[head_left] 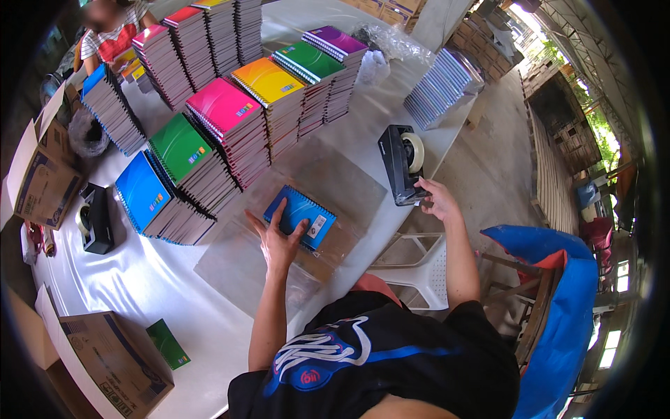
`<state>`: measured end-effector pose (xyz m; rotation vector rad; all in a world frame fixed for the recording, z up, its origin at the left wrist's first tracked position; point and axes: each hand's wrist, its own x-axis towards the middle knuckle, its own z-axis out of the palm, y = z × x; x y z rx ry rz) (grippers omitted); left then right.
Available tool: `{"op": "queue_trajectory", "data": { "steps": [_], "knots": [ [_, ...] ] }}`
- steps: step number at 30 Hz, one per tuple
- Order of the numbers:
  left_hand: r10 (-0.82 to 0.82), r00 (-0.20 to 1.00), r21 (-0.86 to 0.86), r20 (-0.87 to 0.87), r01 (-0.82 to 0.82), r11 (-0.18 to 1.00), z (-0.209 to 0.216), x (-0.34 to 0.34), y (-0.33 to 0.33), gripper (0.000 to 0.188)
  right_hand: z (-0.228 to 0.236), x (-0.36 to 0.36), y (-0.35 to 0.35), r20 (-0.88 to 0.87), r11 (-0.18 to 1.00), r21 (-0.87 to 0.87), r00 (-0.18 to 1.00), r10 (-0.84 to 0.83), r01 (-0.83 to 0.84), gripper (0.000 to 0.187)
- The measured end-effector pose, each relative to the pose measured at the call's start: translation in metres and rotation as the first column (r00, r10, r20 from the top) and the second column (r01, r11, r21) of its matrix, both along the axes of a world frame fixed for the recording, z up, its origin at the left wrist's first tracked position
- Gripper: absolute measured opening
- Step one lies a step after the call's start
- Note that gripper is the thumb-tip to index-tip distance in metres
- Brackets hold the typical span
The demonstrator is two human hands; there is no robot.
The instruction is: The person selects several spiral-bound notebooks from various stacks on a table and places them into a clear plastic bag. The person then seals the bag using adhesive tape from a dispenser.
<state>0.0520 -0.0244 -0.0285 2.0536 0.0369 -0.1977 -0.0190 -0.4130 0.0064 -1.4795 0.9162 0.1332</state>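
Note:
My left hand (280,241) lies with spread fingers on a small blue spiral notebook (317,218), pressing it against clear plastic film (230,262) on the table. The notebook's spiral runs along its far side, and a white label shows near my thumb. At the table's right edge stands a black tape dispenser (394,164) with a roll of clear tape (413,152). My right hand (441,201) is at the dispenser's near end, thumb and forefinger pinched at the end of the tape. The tape strip itself is hard to make out.
Tall stacks of notebooks (223,105) in several colours fill the far left, with a blue-edged stack (440,91) at the far right. Cardboard boxes (115,356) and another tape dispenser (95,218) are leftward. A white plastic stool (419,272) stands beside the table. A person (115,42) sits opposite.

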Motion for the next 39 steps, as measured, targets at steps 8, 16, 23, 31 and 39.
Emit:
{"op": "queue_trajectory", "data": {
  "steps": [8,16,23,31,39],
  "knots": [
    [0.034,0.996,0.064,0.078,-0.039,0.997,-0.009,0.0,0.0,0.07,-0.052,-0.048,0.009,0.495,0.925,0.376,0.833,-0.246,0.049,0.014],
    [0.067,0.994,0.042,0.09,-0.071,0.997,-0.015,0.002,0.005,0.07,-0.001,-0.034,0.062,0.324,0.687,-0.691,0.946,0.016,0.225,0.017],
    [0.077,0.993,-0.04,0.087,-0.074,0.996,-0.015,0.0,0.003,0.07,0.036,0.114,0.202,0.075,0.251,-0.364,0.24,0.968,-0.897,0.018],
    [0.106,0.994,-0.027,0.032,-0.105,0.994,-0.01,-0.003,0.002,0.067,0.026,0.168,0.256,-0.436,-0.244,-0.394,-0.054,0.898,-0.886,0.042],
    [0.078,0.994,0.069,0.079,-0.083,0.994,-0.012,-0.006,-0.001,0.085,0.016,0.163,0.203,-0.641,-0.255,-0.567,0.225,0.734,-0.783,0.069]
  ]
}}
